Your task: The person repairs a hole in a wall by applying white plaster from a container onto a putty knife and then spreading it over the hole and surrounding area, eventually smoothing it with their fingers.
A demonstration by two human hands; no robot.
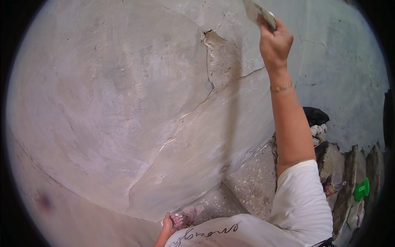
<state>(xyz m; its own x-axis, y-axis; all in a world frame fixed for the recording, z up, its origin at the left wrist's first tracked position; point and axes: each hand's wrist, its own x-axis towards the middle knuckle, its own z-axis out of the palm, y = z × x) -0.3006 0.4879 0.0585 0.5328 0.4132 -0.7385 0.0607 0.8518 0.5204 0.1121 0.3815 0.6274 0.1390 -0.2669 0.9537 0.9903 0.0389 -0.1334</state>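
A raised right hand (277, 44) of mine is closed around a putty knife (254, 11), a wide, flat blade near the wall at the top. Below and left of it, the pale plastered wall (107, 90) has a rough patch of broken plaster (223, 59) with dark edges. A long crack runs diagonally from this patch down to the left. Low in the picture, by my white shirt, my left hand (167, 224) grips a flat, putty-smeared piece (191, 215) with pinkish-grey lumps on it. My body partly hides this hand, and the exact kind of piece is unclear.
Speckled concrete steps (255, 181) lie below the wall. On the steps at the right stand an open can (334, 184) and a green plastic container (362, 189), with a pale packet (356, 215) nearby. A black bag (316, 116) sits beyond my right arm.
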